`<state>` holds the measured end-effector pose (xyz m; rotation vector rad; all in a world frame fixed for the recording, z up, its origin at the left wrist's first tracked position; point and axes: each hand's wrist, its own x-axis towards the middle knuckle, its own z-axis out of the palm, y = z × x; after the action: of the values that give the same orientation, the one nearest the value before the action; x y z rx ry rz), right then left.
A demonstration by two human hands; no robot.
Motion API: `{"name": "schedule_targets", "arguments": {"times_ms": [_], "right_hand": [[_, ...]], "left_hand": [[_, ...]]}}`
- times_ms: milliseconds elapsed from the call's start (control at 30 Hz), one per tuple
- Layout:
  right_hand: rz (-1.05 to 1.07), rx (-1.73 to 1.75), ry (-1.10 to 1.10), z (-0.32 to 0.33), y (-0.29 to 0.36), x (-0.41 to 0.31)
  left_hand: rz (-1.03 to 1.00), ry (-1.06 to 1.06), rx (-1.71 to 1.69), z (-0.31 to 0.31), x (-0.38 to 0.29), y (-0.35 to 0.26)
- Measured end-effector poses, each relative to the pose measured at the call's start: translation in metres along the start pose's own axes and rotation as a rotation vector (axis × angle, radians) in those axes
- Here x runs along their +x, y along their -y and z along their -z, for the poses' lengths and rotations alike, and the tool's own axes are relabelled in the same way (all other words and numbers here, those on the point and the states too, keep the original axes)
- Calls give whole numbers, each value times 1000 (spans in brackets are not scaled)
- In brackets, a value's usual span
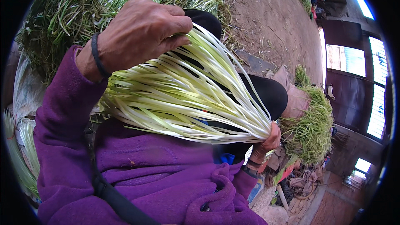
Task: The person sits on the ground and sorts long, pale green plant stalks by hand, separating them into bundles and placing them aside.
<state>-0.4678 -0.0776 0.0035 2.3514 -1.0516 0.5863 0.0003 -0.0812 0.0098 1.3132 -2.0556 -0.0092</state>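
A fanned bundle of long, flat white-to-yellow-green leaves (187,100), resembling blanched chives, spreads across my lap. My right hand (271,140) grips its gathered white ends beside my knee. Above the fan, my left hand (147,34), with a dark band on its wrist, pinches some leaves between thumb and fingers. The loose tips spread out below the left wrist, partly behind the forearm. Dark trousers (265,97) show beneath and beyond the leaves.
A large heap of green leaves (78,12) lies close by at upper left. Bundled pale stalks (23,156) rest at the left edge. Another grassy pile (312,122) stands to the right, on the earthen floor (265,15). A pale stick (282,197) lies near crumpled cloth.
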Motion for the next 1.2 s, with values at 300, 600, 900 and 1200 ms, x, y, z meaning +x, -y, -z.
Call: {"name": "schedule_targets", "arguments": {"times_ms": [300, 600, 900, 1200], "right_hand": [[3, 20, 3, 0, -3, -2], [3, 2, 13, 3, 0, 2], [12, 8, 1, 4, 1, 3], [-12, 5, 2, 1, 1, -1]], "left_hand": [[-96, 9, 26, -4, 6, 1], [-123, 126, 419, -6, 9, -19], [-159, 149, 489, -15, -1, -14], [395, 242, 904, 28, -79, 119]]}}
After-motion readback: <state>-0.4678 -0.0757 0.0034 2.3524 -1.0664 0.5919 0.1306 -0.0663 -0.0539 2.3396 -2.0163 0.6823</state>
